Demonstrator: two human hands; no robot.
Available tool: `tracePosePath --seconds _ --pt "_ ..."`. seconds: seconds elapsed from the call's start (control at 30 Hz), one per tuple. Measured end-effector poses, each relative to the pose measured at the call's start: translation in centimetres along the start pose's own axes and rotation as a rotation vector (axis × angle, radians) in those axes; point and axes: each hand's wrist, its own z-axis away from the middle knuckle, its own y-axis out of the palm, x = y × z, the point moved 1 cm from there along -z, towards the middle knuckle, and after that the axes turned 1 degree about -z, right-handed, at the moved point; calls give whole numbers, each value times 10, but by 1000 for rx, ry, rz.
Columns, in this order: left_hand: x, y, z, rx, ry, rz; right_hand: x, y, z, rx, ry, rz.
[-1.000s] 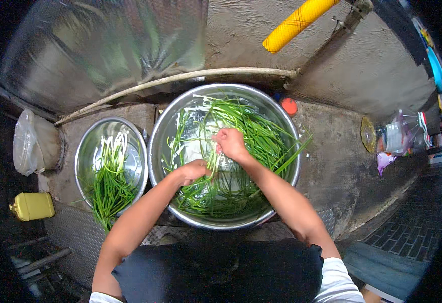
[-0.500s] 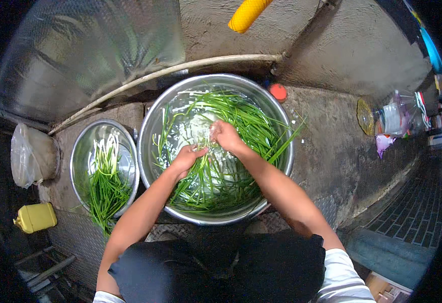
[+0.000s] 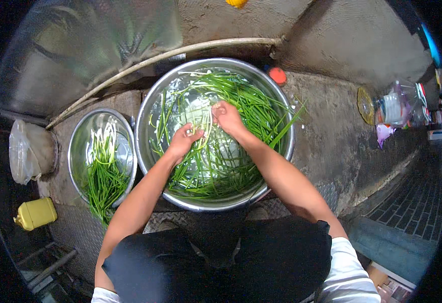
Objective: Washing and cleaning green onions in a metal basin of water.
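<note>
In the middle stands a large metal basin (image 3: 216,206) of water, with many long green scallions (image 3: 251,103) floating along its far, right and near sides. My left hand (image 3: 183,140) is closed on a few scallion stalks over the water; their green ends trail toward the near side. My right hand (image 3: 227,117), slightly farther away, pinches at the pale root ends of the same stalks, its fingertips partly hidden. On the left, a smaller metal basin (image 3: 126,151) holds a bundle of scallions (image 3: 105,174), white ends at the far side and green leaves hanging over the near rim.
A pale pipe (image 3: 165,54) runs along the wall behind the basins. Beyond the large basin is a red round object (image 3: 278,76). At left are a plastic-covered bucket (image 3: 31,151) and a yellow jerrycan (image 3: 36,214). Plastic bags (image 3: 395,108) lie at far right.
The whole scene has shifted slightly upward in view. My hands are a little farther apart, and the pale stalks between them show more clearly.
</note>
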Motion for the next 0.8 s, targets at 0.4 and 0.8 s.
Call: tracePosePath --seconds 0.4,0.8 --pt "-10 26 -6 64 -44 -39 13 -24 11 -101 -97 407" --pt "-1 10 -12 -205 207 -104 35 6 33 7 -407 605"
